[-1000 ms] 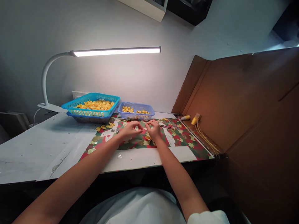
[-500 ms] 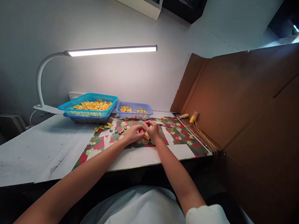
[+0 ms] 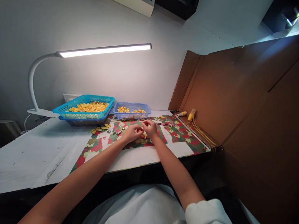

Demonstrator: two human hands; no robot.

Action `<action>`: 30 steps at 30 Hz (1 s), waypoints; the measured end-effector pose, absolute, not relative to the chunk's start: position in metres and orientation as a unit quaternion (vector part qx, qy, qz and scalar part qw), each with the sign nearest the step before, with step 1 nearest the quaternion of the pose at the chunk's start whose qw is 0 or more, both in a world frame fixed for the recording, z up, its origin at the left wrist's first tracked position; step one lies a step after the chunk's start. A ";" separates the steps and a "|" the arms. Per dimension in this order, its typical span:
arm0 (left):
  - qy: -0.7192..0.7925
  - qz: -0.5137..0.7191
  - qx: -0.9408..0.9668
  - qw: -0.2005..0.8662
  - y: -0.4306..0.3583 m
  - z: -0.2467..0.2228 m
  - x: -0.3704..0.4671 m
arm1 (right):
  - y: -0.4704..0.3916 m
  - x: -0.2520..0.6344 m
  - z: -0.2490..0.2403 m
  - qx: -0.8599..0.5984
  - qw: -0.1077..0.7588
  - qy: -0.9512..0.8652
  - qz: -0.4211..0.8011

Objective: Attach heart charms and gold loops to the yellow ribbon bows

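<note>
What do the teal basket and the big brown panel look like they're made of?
Teal basket: probably plastic, slightly glossy, judging by its molded rim and regular holes.
Brown panel: corrugated cardboard, mostly matte, judging by its creased folds and rough cut edge.

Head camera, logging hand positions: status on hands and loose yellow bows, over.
Left hand, right hand: fingertips close together, anything held too small to tell. Loose yellow bows to the left. Silvery balls beside left hand, could get knocked.

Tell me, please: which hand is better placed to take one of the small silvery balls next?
Probably the left hand. The silvery balls lie just to its left, while the right hand is on its other side. Whether either hand holds something small, I cannot tell.
</note>
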State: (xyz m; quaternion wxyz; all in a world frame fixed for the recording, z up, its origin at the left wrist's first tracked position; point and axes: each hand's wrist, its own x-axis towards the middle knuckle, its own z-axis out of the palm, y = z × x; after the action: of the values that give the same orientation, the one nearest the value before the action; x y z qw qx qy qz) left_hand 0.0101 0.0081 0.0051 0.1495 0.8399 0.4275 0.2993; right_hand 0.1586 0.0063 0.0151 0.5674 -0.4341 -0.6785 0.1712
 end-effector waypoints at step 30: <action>0.439 0.257 0.825 0.246 0.025 -0.005 -0.006 | 0.023 0.169 0.008 -0.487 0.576 -0.640 0.143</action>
State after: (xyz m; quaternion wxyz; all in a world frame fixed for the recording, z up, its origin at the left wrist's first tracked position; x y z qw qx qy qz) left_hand -0.0058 0.0246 -0.0051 0.2463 0.8252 0.4387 0.2566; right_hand 0.1694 0.0229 0.0076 0.5764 -0.4874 -0.6401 0.1428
